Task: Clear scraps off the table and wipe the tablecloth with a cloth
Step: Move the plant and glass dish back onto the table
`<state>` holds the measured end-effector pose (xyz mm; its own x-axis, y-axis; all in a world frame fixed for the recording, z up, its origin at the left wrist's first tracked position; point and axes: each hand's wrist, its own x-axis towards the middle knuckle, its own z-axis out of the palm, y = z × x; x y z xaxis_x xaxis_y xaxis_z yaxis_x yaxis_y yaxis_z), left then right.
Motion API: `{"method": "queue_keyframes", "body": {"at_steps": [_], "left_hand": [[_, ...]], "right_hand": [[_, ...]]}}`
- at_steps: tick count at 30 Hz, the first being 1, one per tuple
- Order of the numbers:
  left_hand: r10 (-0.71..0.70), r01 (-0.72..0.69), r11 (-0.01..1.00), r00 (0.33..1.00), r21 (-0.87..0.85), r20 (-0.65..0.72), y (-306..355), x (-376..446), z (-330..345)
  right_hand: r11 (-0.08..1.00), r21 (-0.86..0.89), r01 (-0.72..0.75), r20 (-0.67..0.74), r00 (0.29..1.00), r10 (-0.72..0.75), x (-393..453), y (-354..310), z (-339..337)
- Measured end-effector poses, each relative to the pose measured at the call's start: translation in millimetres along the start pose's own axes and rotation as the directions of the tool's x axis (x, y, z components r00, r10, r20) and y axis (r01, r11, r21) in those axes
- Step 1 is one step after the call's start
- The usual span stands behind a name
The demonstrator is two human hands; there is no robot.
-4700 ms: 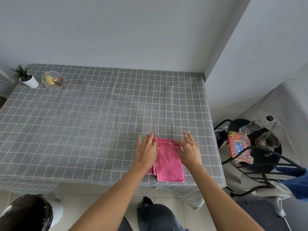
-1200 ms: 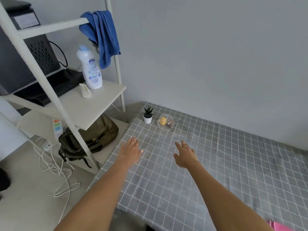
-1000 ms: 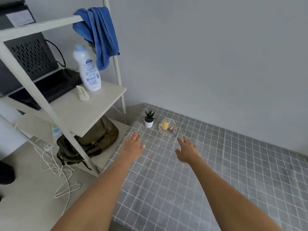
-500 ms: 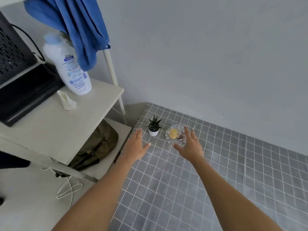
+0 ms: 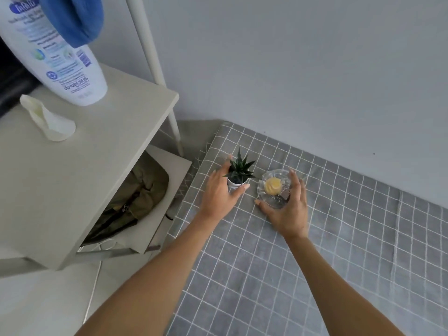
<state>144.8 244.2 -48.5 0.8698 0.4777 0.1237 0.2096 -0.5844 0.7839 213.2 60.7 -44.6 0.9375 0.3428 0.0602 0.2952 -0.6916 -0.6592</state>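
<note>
From the head view, the left hand (image 5: 219, 194) curls around the small potted plant (image 5: 238, 174) near the grey checked tablecloth (image 5: 339, 238) corner. Just beside it, the right hand (image 5: 289, 209) cups the glass dish (image 5: 274, 187), fingers wrapping its rim.

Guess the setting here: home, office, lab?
Most likely a home, a small room's corner. A table under a grey checked tablecloth carries a potted succulent and a glass dish; the white shelf alongside holds a large white bottle.

Plant (image 5: 238, 173) left of bowl (image 5: 274, 187)
</note>
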Motion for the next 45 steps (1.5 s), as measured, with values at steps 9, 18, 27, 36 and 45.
{"method": "queue_keyframes", "body": {"at_steps": [9, 18, 27, 36, 45], "left_hand": [[0.017, -0.021, 0.999, 0.997, -0.047, -0.079, 9, -2, 1], [-0.012, 0.011, 1.000, 0.999, -0.021, -0.046, 30, -20, 4], [0.039, -0.039, 0.999, 0.999, 0.002, -0.030, 90, -70, 59], [0.039, -0.037, 0.999, 0.999, -0.038, 0.035, 169, -140, 145], [0.037, -0.033, 0.999, 0.994, -0.036, 0.105, 205, -158, 195]], "right_hand": [[1.000, -0.007, 0.025, -0.082, 0.996, -0.025, 0, -1, 7], [0.998, -0.033, -0.050, -0.136, 0.990, 0.045, -31, 18, -23], [0.994, 0.009, -0.113, -0.225, 0.968, 0.113, -97, 89, -94], [0.985, -0.018, -0.174, -0.328, 0.931, 0.159, -153, 174, -187], [0.981, -0.005, -0.195, -0.371, 0.911, 0.179, -153, 220, -234]]}}
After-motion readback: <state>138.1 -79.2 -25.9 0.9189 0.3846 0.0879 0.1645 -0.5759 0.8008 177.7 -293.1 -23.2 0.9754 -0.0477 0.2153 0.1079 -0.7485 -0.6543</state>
